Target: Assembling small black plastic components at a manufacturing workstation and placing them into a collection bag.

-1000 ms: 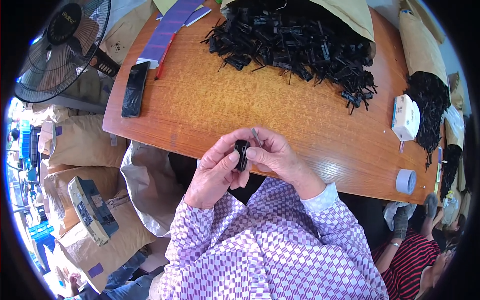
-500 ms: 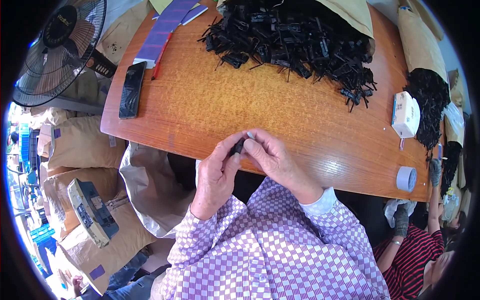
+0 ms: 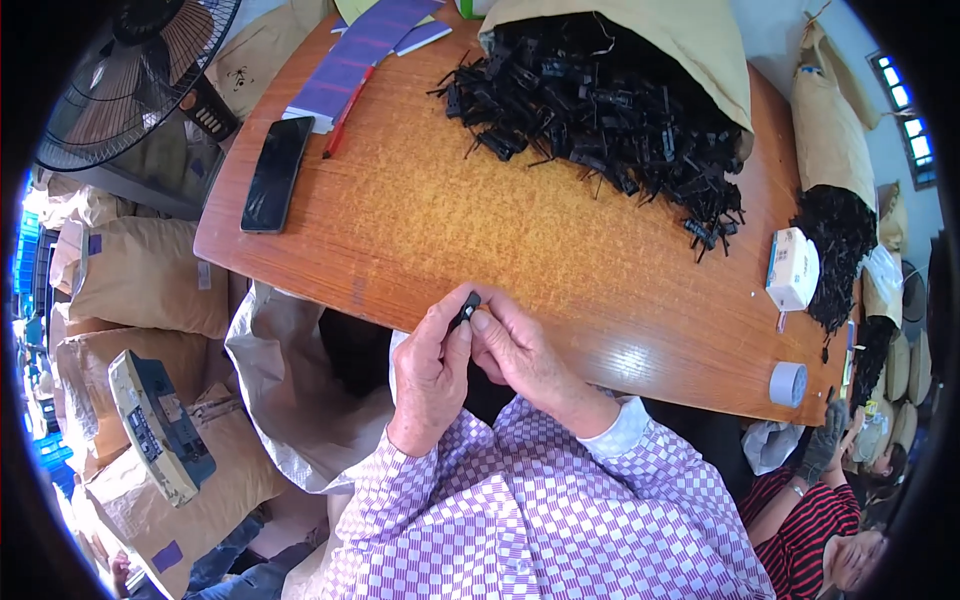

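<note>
Both of my hands meet just over the near edge of the wooden table. Pinched between the thumb and fingers of my left hand is a small black plastic part. My right hand presses its thumb and fingertips on the same part from the other side. Most of the part is covered by the fingers. On the far side of the table, a heap of similar black plastic parts with thin prongs spills from a brown paper sack.
A black phone, a red pen and purple printed sheets lie at the left. A tissue pack and a tape roll sit at the right. An open white sack hangs below the edge. A co-worker's gloved hand is at right.
The view has shifted a little. My fingers have turned the black plastic part, so more of it shows above my thumbs. The co-worker's gloved hands at the right have moved.
</note>
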Motion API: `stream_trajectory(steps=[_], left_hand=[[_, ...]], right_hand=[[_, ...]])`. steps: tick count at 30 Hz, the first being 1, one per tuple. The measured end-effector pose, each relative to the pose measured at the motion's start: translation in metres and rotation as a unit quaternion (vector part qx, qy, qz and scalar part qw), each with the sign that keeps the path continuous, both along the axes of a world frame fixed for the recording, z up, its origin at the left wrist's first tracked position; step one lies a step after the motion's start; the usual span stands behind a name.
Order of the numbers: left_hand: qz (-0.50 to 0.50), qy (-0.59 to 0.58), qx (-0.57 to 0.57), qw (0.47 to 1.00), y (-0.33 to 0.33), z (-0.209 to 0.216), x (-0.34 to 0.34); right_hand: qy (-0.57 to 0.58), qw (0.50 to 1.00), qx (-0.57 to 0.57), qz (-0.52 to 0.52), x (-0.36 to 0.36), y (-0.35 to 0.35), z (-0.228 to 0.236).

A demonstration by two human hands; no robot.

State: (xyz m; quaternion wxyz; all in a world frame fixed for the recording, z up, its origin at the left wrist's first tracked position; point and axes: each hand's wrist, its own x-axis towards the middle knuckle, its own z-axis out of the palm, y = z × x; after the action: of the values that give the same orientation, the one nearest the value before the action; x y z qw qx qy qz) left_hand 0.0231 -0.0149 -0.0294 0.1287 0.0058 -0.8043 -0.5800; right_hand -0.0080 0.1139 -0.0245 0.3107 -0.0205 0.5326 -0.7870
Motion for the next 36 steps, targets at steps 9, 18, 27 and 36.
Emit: stream_trajectory(steps=[9, 18, 27, 36], left_hand=[[0.047, 0.025, -0.046, 0.997, -0.025, 0.007, 0.002], [0.19, -0.086, -0.165, 0.964, -0.094, -0.016, 0.046], [0.091, -0.076, -0.131, 0.984, -0.067, 0.011, 0.022], [-0.213, -0.27, 0.421, 0.839, -0.004, 0.011, -0.035]], right_hand=[[0.101, 0.987, 0.071, 0.1, -0.038, -0.017, -0.009], [0.471, 0.643, 0.604, -0.032, -0.167, 0.008, -0.006], [0.521, 0.741, 0.424, -0.009, -0.142, 0.024, 0.003], [0.697, 0.618, 0.36, 0.053, -0.061, 0.069, 0.015]])
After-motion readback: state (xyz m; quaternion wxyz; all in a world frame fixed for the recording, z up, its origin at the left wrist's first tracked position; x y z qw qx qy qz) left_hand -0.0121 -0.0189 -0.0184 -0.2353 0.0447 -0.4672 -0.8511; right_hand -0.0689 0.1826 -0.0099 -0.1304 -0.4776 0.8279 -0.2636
